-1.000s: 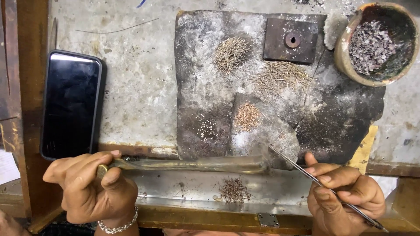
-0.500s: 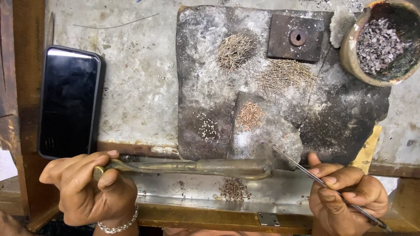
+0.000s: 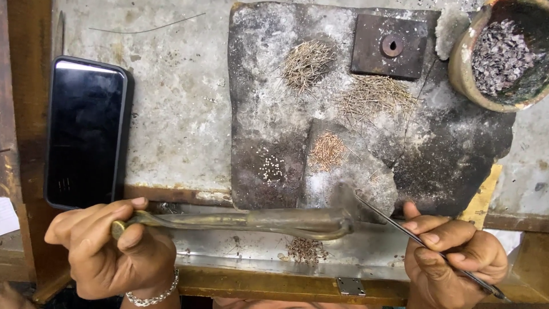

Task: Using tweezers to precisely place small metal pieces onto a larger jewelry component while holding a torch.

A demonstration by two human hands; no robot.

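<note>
The left hand (image 3: 108, 246) is clenching a long brass blowpipe (image 3: 240, 220) across the lower frame while the right hand's (image 3: 452, 257) fingers are pinching slim tweezers (image 3: 423, 243), whose tip could scatter the nearby copper bits (image 3: 327, 150).

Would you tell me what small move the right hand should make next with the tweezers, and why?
Probably ease the tweezers in the right hand up to the copper-coloured pins: their tip hovers just below that pile, holding nothing, while the left hand holds the brass pipe level.
</note>
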